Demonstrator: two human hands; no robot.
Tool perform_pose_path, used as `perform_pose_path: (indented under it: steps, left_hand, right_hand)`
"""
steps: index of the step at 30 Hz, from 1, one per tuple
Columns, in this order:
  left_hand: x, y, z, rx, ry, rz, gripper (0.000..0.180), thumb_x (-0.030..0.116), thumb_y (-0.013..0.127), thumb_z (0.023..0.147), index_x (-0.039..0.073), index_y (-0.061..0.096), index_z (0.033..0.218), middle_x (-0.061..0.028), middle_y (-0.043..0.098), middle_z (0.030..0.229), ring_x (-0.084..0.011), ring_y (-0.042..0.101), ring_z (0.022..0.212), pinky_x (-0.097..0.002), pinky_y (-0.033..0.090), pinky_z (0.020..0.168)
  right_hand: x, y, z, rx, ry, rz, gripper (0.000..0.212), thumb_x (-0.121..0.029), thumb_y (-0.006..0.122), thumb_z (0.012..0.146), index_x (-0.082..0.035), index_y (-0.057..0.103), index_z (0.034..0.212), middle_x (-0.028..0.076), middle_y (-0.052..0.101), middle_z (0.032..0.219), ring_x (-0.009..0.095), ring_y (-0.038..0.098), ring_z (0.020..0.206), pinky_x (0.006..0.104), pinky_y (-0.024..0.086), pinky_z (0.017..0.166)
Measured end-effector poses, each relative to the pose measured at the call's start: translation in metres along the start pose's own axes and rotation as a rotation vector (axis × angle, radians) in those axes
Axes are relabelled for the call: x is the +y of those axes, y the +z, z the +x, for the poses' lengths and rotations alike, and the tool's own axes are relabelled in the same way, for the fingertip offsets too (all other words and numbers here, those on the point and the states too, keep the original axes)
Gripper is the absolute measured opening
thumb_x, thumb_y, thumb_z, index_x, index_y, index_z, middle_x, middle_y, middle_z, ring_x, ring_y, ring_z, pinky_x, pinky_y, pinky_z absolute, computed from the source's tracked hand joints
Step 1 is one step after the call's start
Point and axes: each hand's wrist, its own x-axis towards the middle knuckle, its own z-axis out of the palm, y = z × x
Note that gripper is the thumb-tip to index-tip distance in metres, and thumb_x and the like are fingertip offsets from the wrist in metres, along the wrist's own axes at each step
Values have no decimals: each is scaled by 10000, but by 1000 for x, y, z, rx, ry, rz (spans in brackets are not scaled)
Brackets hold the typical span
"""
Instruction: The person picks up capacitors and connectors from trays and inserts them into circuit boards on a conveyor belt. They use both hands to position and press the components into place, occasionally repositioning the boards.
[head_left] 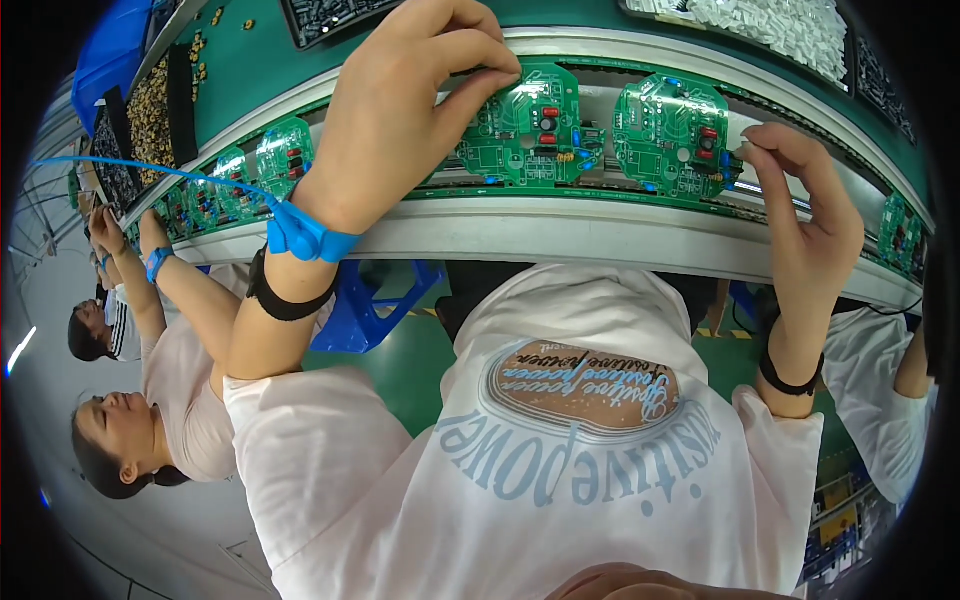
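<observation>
Two round green circuit boards are riding side by side on the conveyor line [560, 232], between its pale near rail and the far one. The left board [525, 125] is showing white printed traces, small red and black parts near its middle and a blue component at its right edge; the right board [672, 135] is looking much the same, with red parts and blue pieces along its right and lower edges. The person's left hand [400, 115] is hovering over the left board's near-left edge, thumb and forefinger drawn together and touching the board's rim; whether they are pinching a small part cannot be told. A blue strap with a coiled blue cord [300, 232] is circling that wrist, with a black band just below it. The right hand [800, 215] is resting at the right board's right edge, fingertips pressed together against the components there, and what they are gripping is too small to tell. More green boards [262, 165] are trailing away along the line toward its left end. Beyond the far rail, a black tray [335, 18] is holding rows of dark parts, an open bin [790, 25] is filled with small white pieces, and a compartment at the far left [150, 110] is holding brownish-yellow parts. Other people are working at the line's left end.
</observation>
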Motion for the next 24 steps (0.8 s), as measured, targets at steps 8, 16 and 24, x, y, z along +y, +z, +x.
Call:
perform_pose_path:
  steps: [8,16,24]
  left_hand:
    - [-5,0,0,-30,-14,-14,133,-53,754,836,5,725,953,-121,656,1013,-279,660,918,-346,536,779]
    - [-3,0,2,-34,-58,-69,129,-70,740,836,-10,730,950,-122,671,996,-272,665,909,-348,542,780]
    - [-14,9,5,-13,-15,-39,131,-61,750,829,-2,733,945,-123,679,967,-283,665,905,-355,536,788]
  right_hand:
    - [0,0,-13,58,234,373,134,60,689,946,45,703,1078,70,726,974,132,693,866,254,545,811]
    - [7,1,-15,51,248,523,150,36,674,976,59,688,1123,88,727,978,147,709,880,256,555,809]
    - [13,-4,-13,-31,278,597,205,-37,625,1028,70,664,1200,120,740,1015,187,727,913,298,579,843]
